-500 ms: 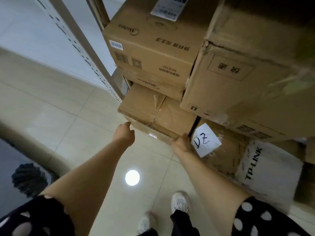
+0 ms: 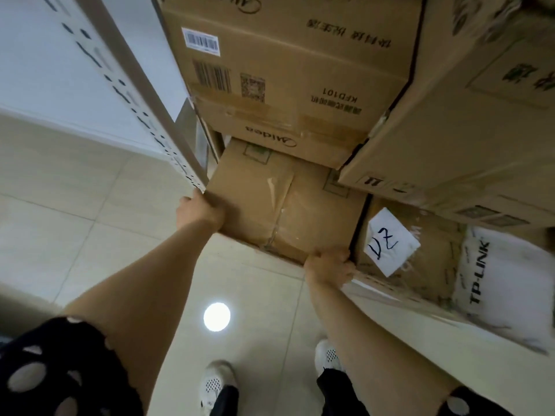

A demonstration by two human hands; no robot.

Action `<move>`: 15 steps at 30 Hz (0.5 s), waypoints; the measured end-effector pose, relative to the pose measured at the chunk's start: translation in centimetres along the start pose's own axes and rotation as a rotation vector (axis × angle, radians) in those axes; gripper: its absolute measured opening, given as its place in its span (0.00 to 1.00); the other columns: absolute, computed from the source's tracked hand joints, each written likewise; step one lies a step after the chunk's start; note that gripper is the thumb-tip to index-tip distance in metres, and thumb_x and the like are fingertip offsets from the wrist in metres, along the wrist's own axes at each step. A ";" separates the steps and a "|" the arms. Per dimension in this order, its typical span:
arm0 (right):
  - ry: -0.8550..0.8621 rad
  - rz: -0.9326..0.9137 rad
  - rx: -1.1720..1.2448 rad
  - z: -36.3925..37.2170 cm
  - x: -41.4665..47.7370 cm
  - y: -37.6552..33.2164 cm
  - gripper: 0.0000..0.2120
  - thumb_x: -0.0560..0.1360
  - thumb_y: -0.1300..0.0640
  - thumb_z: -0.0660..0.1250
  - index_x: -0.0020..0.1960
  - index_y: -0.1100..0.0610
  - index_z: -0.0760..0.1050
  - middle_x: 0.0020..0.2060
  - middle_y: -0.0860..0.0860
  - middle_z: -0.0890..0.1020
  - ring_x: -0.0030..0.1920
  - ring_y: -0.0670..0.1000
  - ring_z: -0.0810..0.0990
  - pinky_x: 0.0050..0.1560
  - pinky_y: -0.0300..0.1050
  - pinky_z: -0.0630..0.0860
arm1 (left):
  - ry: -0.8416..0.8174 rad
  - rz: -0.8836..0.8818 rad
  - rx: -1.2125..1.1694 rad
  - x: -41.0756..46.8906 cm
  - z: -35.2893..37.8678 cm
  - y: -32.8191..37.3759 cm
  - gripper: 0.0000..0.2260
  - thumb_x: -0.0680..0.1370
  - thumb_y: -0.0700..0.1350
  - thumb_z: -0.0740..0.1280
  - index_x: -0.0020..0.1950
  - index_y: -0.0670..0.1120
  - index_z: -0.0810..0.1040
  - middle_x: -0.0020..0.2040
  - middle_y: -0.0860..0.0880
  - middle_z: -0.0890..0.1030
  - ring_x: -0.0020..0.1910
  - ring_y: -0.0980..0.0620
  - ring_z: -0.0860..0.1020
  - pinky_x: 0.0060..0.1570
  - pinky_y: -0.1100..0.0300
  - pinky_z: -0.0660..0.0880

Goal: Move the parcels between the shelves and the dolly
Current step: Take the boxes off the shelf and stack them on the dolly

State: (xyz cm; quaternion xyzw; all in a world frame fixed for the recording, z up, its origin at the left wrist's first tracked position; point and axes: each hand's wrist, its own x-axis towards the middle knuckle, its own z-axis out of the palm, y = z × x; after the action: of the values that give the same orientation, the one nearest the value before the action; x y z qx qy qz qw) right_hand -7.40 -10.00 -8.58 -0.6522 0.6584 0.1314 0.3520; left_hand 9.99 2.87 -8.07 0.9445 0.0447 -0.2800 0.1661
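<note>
A taped brown cardboard parcel [image 2: 270, 202] sits on the lowest shelf level, partly under a larger Midea box [image 2: 288, 70]. My left hand [image 2: 201, 210] grips the parcel's near left corner beside the shelf upright. My right hand [image 2: 329, 265] grips its near right corner, fingers curled over the edge. The parcel's front edge juts out a little past the shelf front.
A pale metal shelf upright [image 2: 144, 94] stands just left of the parcel. To the right lie a box with a white "LZ" note [image 2: 390, 240], a white TP-LINK package [image 2: 504, 283] and a big carton [image 2: 480, 121] above. Tiled floor [image 2: 90, 205] and my shoes [image 2: 217, 385] are below.
The view has come closer to the shelf. Both hands now hold the parcel's near corners more firmly, and the parcel sits further back under the Midea box.
</note>
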 end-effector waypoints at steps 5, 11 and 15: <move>-0.120 0.255 -0.007 2.1 -5.4 7.7 0.33 0.77 0.49 0.63 0.74 0.63 0.53 0.69 0.65 0.62 0.68 0.64 0.63 0.67 0.53 0.63 | -0.208 -0.185 0.083 -5.2 0.9 -8.8 0.25 0.76 0.59 0.60 0.70 0.51 0.66 0.60 0.39 0.70 0.62 0.37 0.71 0.64 0.49 0.68; -0.223 0.383 0.070 5.0 -7.8 11.8 0.33 0.77 0.44 0.62 0.75 0.59 0.56 0.68 0.62 0.68 0.66 0.62 0.69 0.64 0.52 0.68 | -0.326 -0.345 -0.032 -6.5 0.4 -14.7 0.28 0.77 0.59 0.63 0.66 0.37 0.72 0.61 0.37 0.77 0.60 0.38 0.74 0.61 0.50 0.72; -0.158 0.378 0.184 5.4 -6.1 11.6 0.34 0.75 0.40 0.64 0.70 0.64 0.65 0.64 0.61 0.74 0.59 0.60 0.76 0.58 0.51 0.74 | -0.262 -0.235 -0.079 -5.7 0.9 -14.6 0.28 0.77 0.58 0.64 0.71 0.45 0.68 0.62 0.42 0.77 0.61 0.40 0.75 0.61 0.51 0.71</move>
State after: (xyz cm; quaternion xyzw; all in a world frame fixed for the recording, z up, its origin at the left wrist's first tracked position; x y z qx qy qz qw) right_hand -17.44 -0.52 -11.90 -0.4702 0.7484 0.1850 0.4295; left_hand 2.16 16.30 -9.91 0.8808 0.1439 -0.4162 0.1738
